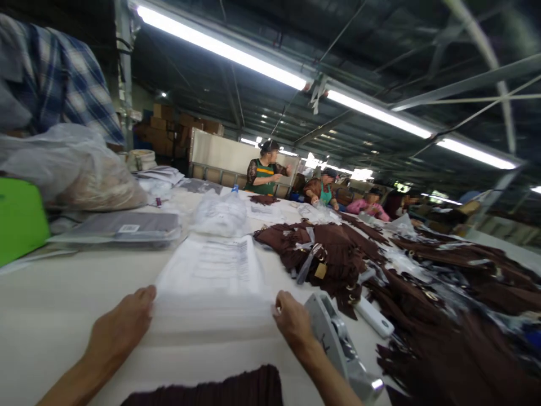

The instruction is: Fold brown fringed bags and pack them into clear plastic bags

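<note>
A clear plastic bag (pixel 211 307) is stretched between my two hands, over the white table and the lower part of a printed sheet (pixel 215 262). Its left edge is pinched in my left hand (pixel 127 318), whose fingers are curled closed. My right hand (pixel 293 318) has its fingers closed at the bag's right edge. Dark brown pleated fabric (pixel 211 390) lies nearest to me, below both hands. A stack of clear plastic bags (pixel 220 213) sits just beyond the sheet.
Right of my right hand stands a grey metal device (pixel 332 332), beside a white handheld item (pixel 375 317). Brown garments (pixel 333 248) with tags cover the right side. Packed grey garments (pixel 122 228) and a green box (pixel 21 220) are left. Several people work farther back.
</note>
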### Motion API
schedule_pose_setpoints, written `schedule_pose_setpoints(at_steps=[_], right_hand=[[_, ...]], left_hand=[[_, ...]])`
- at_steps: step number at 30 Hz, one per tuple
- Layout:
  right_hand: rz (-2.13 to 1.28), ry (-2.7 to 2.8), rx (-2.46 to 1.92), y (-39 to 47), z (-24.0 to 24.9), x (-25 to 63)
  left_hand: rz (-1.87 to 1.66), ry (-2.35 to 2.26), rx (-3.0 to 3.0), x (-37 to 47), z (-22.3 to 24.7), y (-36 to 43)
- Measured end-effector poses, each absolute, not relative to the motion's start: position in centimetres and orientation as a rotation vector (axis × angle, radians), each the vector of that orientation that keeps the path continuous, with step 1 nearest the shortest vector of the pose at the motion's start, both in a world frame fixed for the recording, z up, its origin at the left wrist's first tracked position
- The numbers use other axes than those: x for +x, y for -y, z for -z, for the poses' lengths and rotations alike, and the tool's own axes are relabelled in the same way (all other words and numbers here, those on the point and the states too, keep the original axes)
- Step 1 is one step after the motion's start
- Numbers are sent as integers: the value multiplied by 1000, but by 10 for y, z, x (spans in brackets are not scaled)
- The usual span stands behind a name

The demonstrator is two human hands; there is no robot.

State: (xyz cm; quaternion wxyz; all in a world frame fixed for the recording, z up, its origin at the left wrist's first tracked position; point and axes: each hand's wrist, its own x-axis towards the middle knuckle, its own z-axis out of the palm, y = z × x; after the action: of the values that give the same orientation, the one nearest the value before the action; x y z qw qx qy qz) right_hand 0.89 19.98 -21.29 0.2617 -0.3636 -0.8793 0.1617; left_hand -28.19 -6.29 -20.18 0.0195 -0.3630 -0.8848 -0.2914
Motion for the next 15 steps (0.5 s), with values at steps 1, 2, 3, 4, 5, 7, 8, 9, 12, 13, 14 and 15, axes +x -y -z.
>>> schedule_pose_setpoints(at_steps=[1,2,3,4,5,7,8,9,12,13,14,15], right_hand=[[-561,2316,-1013,-200,216,14],[-695,2248,-1041,-200,221,17],[-837,2175,-1064,-199,225,19],[-983,2099,-1079,-197,228,19],[-1126,2020,-1082,-196,230,18],[-1374,1869,-1053,-193,231,16],[-1470,1805,-1026,-191,229,15],[-1545,1755,-997,-190,227,14],[-1724,1643,-927,-185,218,14],[-1819,1590,-914,-182,217,15],[-1928,1534,-906,-179,217,15],[-2030,1486,-905,-176,218,16]], left_hand=[[1245,2847,-990,-273,194,65],[1647,2954,-781,-265,188,65],[1792,2976,-701,-259,186,63],[1911,2953,-668,-255,187,61],[2032,2906,-645,-251,189,59],[2190,2768,-670,-246,195,58],[2257,2690,-686,-244,198,59],[2307,2617,-708,-243,199,60],[2344,2475,-811,-238,203,70],[2311,2466,-855,-237,204,74],[2254,2479,-902,-236,207,79],[2176,2509,-951,-235,210,84]])
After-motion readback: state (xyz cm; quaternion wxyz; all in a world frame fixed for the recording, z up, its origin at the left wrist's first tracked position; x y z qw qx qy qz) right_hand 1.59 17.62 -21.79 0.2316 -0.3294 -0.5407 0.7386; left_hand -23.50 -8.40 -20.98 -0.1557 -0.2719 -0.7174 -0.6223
